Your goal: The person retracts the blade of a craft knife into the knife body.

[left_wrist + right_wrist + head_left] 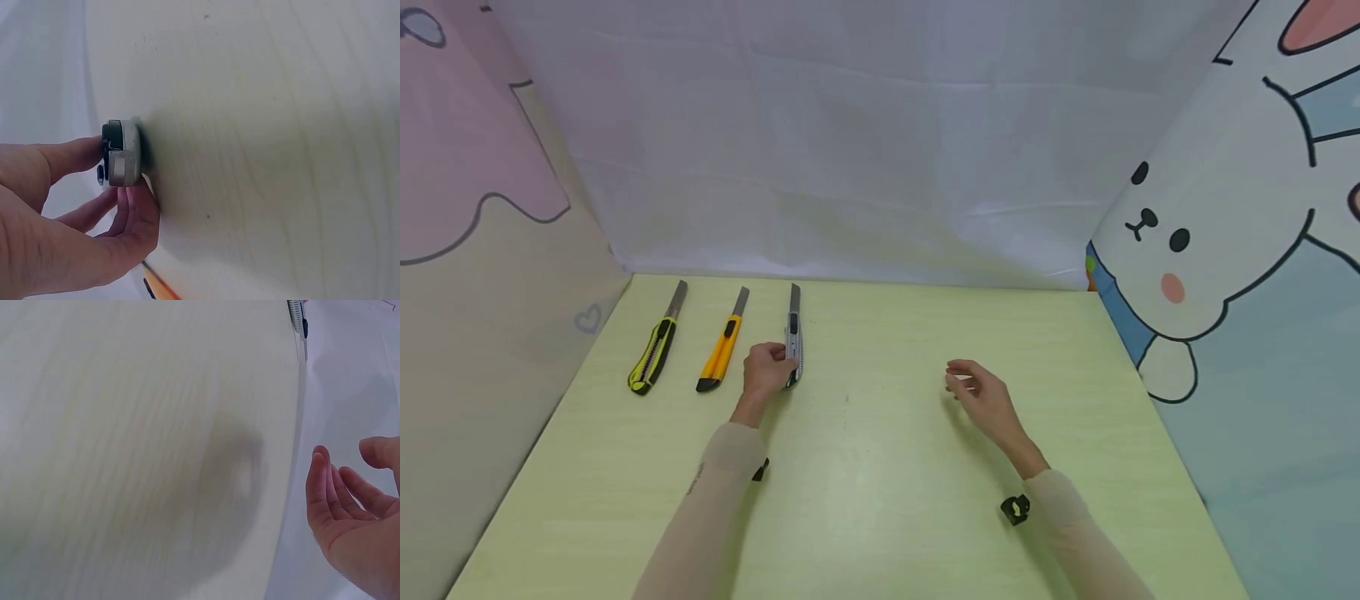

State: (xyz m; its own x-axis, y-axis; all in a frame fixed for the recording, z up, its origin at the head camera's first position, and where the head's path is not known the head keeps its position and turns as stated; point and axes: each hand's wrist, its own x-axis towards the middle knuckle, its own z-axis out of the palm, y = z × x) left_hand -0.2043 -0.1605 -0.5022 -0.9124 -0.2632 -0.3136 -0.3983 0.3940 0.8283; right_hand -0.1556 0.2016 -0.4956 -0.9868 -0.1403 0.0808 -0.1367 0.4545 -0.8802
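My left hand holds a grey snap-off utility knife by its handle, thumb on one side and fingers on the other. Its blade points toward the back of the table. End-on in the left wrist view, the grey knife sits between thumb and fingertips, low over the tabletop. Above the right half of the table, my right hand hovers with loosely bent fingers and nothing in it. To the left of the grey knife lie a yellow utility knife and a green-and-black one, blades extended.
The pale wooden table ends at a white cloth backdrop. Printed cloth walls stand at both sides, the right one with a cartoon rabbit. A black wrist mount shows at the right sleeve.
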